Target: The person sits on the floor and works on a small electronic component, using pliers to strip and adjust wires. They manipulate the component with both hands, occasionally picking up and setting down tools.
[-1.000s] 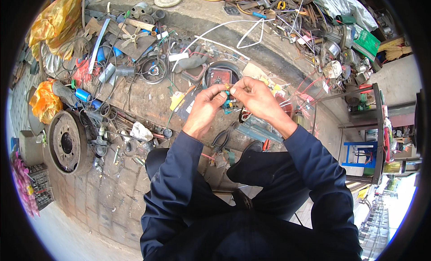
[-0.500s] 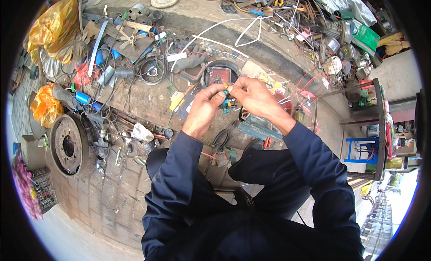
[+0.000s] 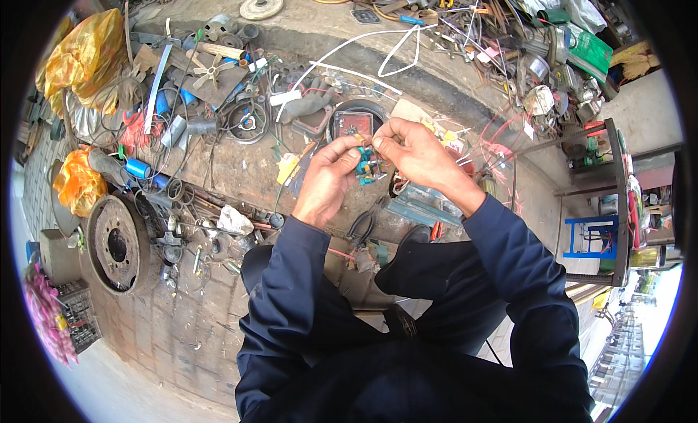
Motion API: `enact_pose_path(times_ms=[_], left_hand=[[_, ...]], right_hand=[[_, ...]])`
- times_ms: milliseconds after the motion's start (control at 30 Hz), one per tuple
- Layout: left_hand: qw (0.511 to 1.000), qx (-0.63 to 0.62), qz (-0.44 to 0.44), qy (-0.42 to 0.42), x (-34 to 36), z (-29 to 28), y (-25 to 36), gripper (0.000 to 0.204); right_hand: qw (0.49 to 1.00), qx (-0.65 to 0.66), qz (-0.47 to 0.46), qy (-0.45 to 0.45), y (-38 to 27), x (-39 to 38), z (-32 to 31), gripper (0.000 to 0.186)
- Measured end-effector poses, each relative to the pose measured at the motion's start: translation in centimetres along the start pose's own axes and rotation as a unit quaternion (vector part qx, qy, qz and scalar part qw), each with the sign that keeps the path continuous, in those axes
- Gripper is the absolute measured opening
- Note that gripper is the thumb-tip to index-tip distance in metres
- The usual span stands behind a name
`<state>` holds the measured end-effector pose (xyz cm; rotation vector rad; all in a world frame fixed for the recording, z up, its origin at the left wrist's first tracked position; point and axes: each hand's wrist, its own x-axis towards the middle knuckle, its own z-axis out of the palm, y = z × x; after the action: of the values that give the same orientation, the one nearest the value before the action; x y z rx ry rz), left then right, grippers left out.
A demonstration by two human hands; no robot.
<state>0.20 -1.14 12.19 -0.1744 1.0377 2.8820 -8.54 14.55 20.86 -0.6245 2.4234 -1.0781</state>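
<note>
In front of me my left hand is closed, thumb against fingers, on a small teal-green part with metallic bits. This part hangs out between my two hands, and its exact kind is unclear. My right hand is pinched closed right beside the left fingertips, at the part's upper end. Whatever is between its fingertips is too small to name. Just beyond my hands, a red square piece sits in a dark round pan. Pliers with dark handles lie on the ground below my hands.
A teal tray-like piece lies by my right forearm. Left of me stands a rusty wheel rim, with blue cylinders and tangled wires beyond. Scrap and tools pile up at far right, near a metal-framed stand. White strips cross the step.
Both hands stay together at nearly the same place. More of the teal-green part now shows between them. The whole view has shifted slightly.
</note>
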Motion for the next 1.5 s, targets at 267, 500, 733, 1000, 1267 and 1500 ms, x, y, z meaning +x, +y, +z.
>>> enact_pose_path(times_ms=[267, 500, 733, 1000, 1267, 1500], left_hand=[[1.0, -0.018, -0.003, -0.002, 0.4, -0.6, -0.7, 0.023], [1.0, -0.005, -0.01, 0.007, 0.3, -0.2, -0.6, 0.022], [1.0, -0.016, -0.008, 0.007, 0.1, 0.2, -0.3, 0.022], [1.0, -0.01, -0.009, 0.01, 0.3, 0.0, -0.5, 0.023], [1.0, -0.009, -0.014, 0.003, 0.4, -0.3, -0.7, 0.023], [1.0, -0.009, -0.005, -0.005, 0.6, -0.7, -1.1, 0.026]], right_hand=[[0.997, -0.059, 0.046, -0.013, -0.9, -0.3, -0.3, 0.024], [0.999, 0.013, -0.039, 0.002, 0.7, 0.0, 0.6, 0.018], [0.999, -0.03, 0.008, 0.015, -0.2, -0.1, 0.1, 0.019], [1.0, -0.028, -0.005, 0.008, -0.1, -0.2, 0.4, 0.019], [0.996, -0.081, 0.035, -0.005, -0.9, -0.3, -0.1, 0.03], [0.983, -0.183, -0.004, 0.019, -1.2, -0.3, 0.2, 0.036]])
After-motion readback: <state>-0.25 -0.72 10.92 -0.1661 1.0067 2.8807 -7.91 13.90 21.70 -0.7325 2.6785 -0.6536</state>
